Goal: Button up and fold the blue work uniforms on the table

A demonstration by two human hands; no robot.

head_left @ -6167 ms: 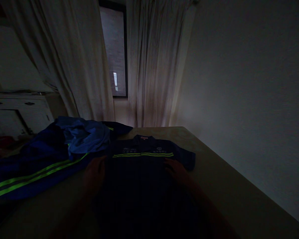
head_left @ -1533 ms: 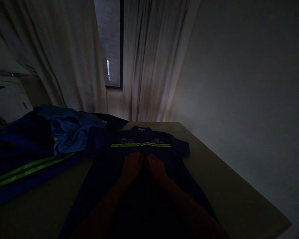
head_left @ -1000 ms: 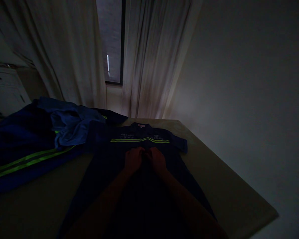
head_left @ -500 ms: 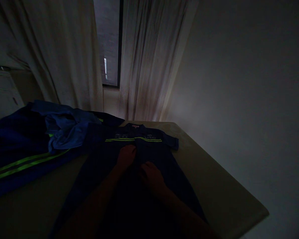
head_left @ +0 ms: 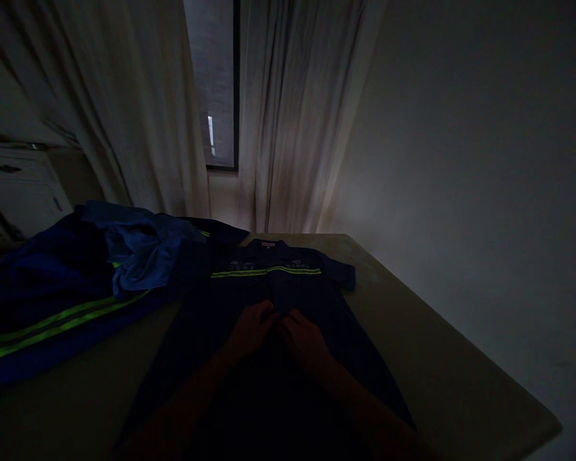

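Observation:
A dark navy work shirt [head_left: 211, 301] with a yellow-green reflective chest stripe lies flat on the table [head_left: 436, 371], collar away from me. My left hand [head_left: 250, 330] and my right hand [head_left: 303, 338] sit side by side on the shirt's front middle, below the stripe. Their fingertips meet at the shirt's centre line and look pinched on the fabric there. The room is very dim, so what the fingers grip is hard to make out.
A heap of blue work clothes [head_left: 77, 282] with reflective stripes lies on the table's left part. Pale curtains [head_left: 288, 115] and a dark window [head_left: 218, 83] stand behind the table. A white cabinet [head_left: 19, 186] is at far left, a bare wall at right.
Both hands moved down the shirt's front, from just under the stripe to lower on the centre line. They came back together after the right hand dropped first.

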